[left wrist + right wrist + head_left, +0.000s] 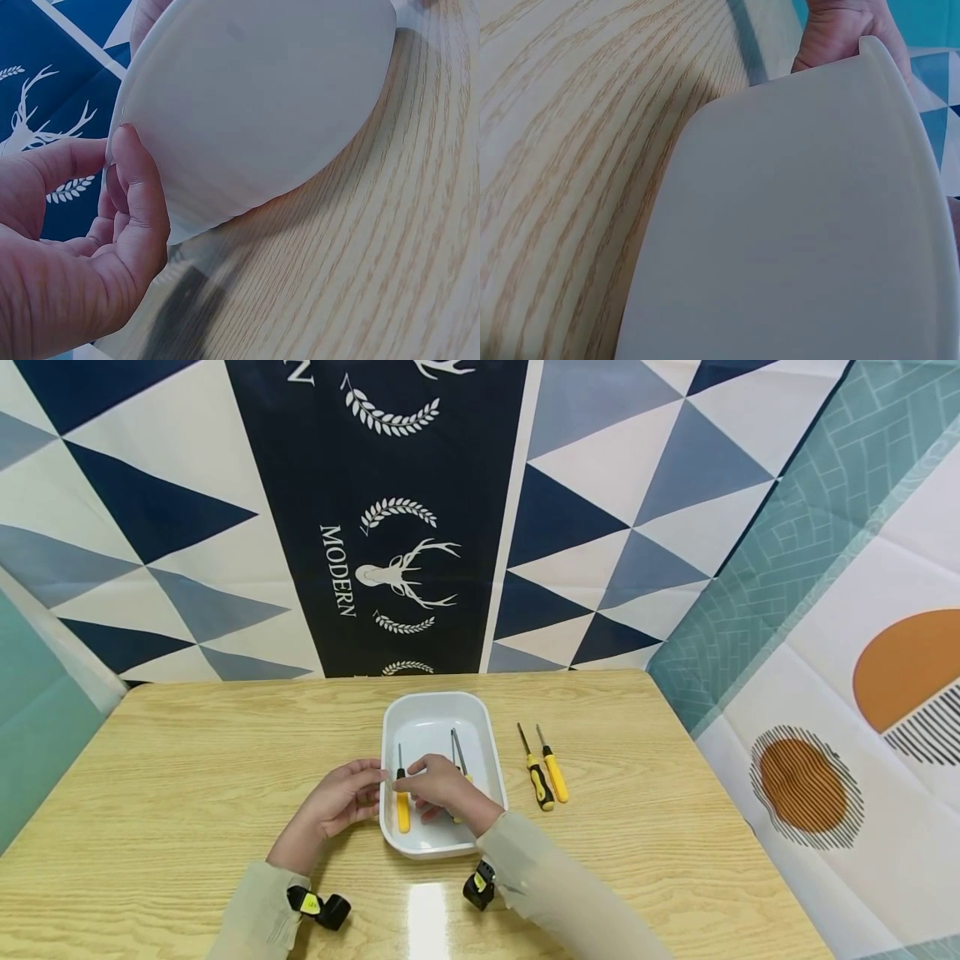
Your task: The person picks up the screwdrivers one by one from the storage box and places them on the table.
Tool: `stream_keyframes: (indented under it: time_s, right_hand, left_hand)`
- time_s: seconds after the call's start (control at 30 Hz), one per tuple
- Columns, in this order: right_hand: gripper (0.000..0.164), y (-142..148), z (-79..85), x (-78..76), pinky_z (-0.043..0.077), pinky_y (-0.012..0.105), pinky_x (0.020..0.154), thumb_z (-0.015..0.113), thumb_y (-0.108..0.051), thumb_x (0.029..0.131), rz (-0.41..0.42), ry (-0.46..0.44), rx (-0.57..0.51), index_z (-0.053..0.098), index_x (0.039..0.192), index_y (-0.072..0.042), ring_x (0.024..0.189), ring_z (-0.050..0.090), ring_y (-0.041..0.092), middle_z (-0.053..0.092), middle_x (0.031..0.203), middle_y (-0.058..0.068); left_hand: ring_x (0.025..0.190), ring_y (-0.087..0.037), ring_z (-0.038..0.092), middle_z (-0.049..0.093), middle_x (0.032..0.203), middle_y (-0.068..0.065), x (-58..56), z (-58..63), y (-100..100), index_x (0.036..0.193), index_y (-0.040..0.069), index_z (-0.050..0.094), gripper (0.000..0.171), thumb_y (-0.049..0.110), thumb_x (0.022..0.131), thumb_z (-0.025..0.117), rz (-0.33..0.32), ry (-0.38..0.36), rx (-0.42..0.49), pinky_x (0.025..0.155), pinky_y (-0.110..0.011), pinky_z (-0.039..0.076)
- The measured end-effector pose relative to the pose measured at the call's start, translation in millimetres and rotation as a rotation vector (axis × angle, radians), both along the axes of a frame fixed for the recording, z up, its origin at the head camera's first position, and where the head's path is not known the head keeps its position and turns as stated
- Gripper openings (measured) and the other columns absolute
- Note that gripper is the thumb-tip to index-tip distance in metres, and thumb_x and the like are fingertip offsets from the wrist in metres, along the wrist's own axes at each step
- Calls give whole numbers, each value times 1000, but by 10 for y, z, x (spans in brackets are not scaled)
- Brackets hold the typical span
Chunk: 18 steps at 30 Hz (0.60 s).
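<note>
A white plastic tray point(489, 752) stands on the table with several yellow-and-black screwdrivers in it. At its left side, my left hand point(347, 797) grips the rim between thumb and curled fingers; the left wrist view shows these fingers point(139, 187) at the rim. My right hand point(444, 783) reaches into the tray from the right, pinching a screwdriver point(403, 814) near the top of its handle. This screwdriver lies lengthwise along the tray's left wall, shaft pointing away. More screwdrivers point(460, 750) lie to the right, their handles partly hidden by the right hand. The right wrist view shows mainly the tray's outer wall point(795, 202).
Right of the tray, two screwdrivers lie side by side on the wooden table point(225, 760): one with a black-and-yellow handle point(540, 783), the other with a plain yellow handle point(557, 777). A patterned cloth point(420, 527) hangs behind the table's back edge.
</note>
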State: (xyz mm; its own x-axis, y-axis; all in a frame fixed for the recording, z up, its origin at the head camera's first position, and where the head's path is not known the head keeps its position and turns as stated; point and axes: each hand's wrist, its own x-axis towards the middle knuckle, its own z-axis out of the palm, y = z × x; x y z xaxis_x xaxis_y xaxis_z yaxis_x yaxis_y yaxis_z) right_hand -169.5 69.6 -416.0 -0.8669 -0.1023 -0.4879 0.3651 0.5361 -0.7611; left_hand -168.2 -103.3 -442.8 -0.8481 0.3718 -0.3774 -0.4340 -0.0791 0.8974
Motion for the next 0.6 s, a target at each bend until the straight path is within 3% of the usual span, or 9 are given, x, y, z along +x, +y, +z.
stream_keyframes:
  time_s: [0.33,0.6]
  right_hand:
    - [37,-17,-51,-18,52,25,48,70,-28,82,5,0,2,56,108,-6,63,56,16,59,85,8]
    - [32,-42,-67,-21,51,25,48,70,-26,81,9,15,14,56,102,-7,59,53,15,56,76,5]
  left_hand:
    - [75,-6,57,59,89,3,-2,-1,6,134,-6,31,50,18,95,52,-5,-1,-1,66,-19,53]
    - [76,-6,57,59,91,2,-1,-4,0,134,-6,31,50,18,95,52,2,1,-5,67,-19,54]
